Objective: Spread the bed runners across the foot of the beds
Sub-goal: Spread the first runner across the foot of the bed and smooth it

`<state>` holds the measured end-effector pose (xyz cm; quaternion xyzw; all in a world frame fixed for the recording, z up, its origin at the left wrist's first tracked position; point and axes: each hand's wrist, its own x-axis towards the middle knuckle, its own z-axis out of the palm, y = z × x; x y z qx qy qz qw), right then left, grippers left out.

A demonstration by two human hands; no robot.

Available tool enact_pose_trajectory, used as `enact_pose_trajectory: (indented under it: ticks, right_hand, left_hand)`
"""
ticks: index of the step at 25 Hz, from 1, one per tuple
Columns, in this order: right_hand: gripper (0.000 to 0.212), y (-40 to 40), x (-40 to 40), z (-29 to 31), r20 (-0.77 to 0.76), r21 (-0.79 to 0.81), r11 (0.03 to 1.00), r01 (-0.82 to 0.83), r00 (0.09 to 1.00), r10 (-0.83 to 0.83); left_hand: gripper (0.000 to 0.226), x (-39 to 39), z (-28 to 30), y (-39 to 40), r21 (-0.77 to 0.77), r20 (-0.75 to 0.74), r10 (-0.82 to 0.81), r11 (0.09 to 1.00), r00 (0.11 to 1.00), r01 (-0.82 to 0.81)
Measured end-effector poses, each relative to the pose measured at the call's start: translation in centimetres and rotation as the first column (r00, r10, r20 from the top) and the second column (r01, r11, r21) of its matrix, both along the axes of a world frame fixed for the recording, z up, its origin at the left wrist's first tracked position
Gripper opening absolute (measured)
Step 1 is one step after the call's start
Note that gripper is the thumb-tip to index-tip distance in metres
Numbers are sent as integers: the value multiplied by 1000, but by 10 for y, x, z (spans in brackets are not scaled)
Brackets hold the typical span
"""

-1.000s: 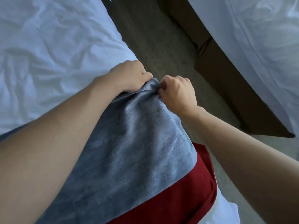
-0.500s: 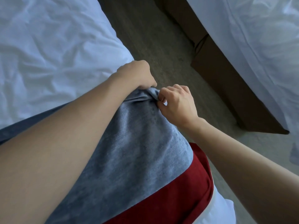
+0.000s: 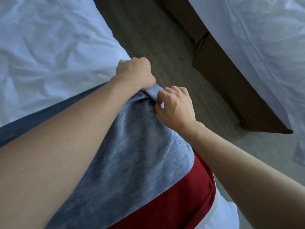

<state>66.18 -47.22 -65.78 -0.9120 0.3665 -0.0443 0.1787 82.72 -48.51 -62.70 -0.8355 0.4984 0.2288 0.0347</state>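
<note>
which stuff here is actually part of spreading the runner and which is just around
Part of the job:
grey bed runner with its red band
left hand and right hand, both gripping its corner
near bed

Just around:
second bed
brown bed base
carpet

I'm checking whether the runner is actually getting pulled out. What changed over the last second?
The left hand and right hand moved apart along the grey runner corner, the right sliding lower toward the bed's side. Both kept their grip on the cloth; the red band and white sheet look unchanged.
</note>
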Motion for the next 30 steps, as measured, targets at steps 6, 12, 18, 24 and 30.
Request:
enact_pose_trajectory:
  ticks: [6,12,18,24,30]
  right_hand:
    - [9,-12,-1,-2,42,-38,994,102,994,-101]
    - [24,2,13,-4,51,41,998,47,997,-49]
    - [23,23,17,-6,54,38,999,27,998,-29]
    - [14,68,-15,11,76,-103,993,-65,994,73]
    - [14,152,-98,28,-8,-163,961,-223,974,225]
  left_hand:
    - [17,0,-17,9,-393,166,-68,911,984,129]
    - [16,22,-33,26,-262,339,-75,950,938,171]
    - [24,40,-18,38,-255,350,-38,958,936,134]
    - [20,-26,-5,133,-257,327,-117,944,938,207]
    - [13,-115,8,266,-291,98,-113,947,989,138]
